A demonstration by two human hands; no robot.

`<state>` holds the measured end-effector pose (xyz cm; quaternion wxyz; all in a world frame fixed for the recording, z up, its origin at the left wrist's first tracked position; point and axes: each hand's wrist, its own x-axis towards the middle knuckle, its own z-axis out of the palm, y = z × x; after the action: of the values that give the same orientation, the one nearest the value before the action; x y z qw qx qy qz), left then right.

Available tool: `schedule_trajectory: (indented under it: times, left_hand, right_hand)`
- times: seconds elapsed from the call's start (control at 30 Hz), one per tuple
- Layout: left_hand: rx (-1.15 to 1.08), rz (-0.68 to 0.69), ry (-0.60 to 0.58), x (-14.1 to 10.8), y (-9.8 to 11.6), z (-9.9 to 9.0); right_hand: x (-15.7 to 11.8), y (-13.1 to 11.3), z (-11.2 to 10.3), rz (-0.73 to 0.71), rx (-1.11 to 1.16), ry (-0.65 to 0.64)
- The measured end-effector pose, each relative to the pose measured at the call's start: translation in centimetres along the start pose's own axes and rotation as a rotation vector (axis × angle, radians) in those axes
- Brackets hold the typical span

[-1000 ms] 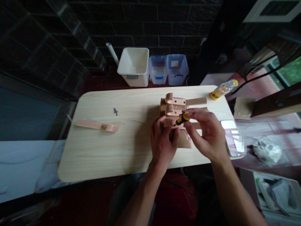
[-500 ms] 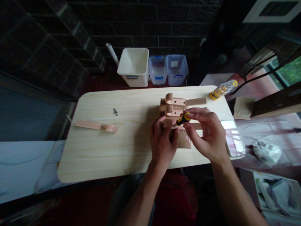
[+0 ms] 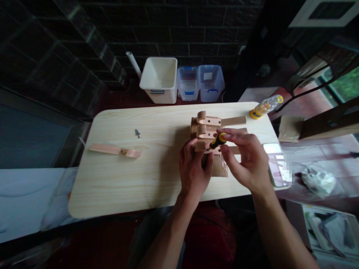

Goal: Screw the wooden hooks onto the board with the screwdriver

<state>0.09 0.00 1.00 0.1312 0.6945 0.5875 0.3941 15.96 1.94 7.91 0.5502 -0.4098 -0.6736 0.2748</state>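
Observation:
My right hand grips a yellow-and-black screwdriver between thumb and fingers. Its lower end points at a screw spot on a wooden hook piece, the nearest of several lying side by side. My left hand is closed around the near side of that piece, thumb and fingers pressing it from both sides. Beyond it lie two similar wooden hooks, the middle one and the far one, with dark screws in them. Under the hooks is a brown wooden block, mostly covered.
A loose wooden hook and a few dark screws lie on the table to the left. A clear bottle-shaped container with yellow ends and a phone are at the right. Bins stand behind.
My right fingers have shifted slightly around the screwdriver handle, which leans a little differently. My left hand and the wooden pieces have stayed in place.

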Motion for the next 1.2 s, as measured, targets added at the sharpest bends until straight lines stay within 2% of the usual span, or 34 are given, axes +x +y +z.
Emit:
schedule_trajectory:
  times: [0.57, 0.93, 1.2]
  left_hand:
    - [-0.008, 0.012, 0.008, 0.1, 0.1, 0.0]
    - [-0.023, -0.007, 0.006, 0.1, 0.1, 0.0]
    - [-0.007, 0.005, 0.007, 0.1, 0.0, 0.0]
  right_hand:
    - [0.3, -0.4, -0.2, 0.029, 0.025, -0.015]
    - [0.2, 0.1, -2.7, 0.099, -0.011, -0.063]
    - [0.1, 0.2, -2.7, 0.087, -0.020, -0.060]
